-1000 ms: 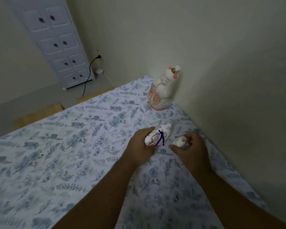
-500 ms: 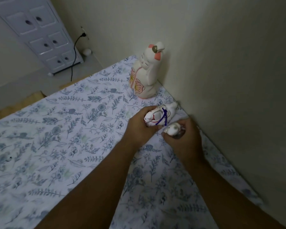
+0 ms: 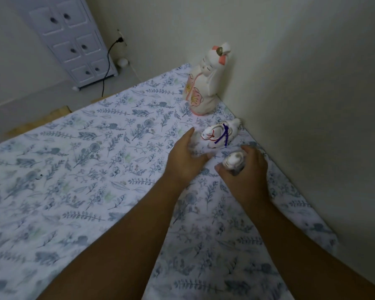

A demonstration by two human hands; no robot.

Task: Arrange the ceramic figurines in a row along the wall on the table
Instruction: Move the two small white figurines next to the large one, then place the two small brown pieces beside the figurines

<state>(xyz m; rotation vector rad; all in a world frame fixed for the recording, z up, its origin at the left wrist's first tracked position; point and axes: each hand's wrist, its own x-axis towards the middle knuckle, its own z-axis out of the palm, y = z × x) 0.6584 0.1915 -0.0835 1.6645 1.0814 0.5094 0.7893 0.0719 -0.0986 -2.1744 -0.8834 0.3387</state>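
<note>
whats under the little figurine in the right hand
The floral tablecloth lies below the small figurine, which the right hand grips. Fingers hide its base, so contact with the cloth cannot be told.

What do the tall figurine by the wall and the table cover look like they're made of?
Tall figurine: likely glazed ceramic, since its white surface looks smooth and hard, with painted pink flowers. Table cover: looks like woven cotton-type cloth, matte, with a printed blue leaf pattern and soft wrinkles.
</note>
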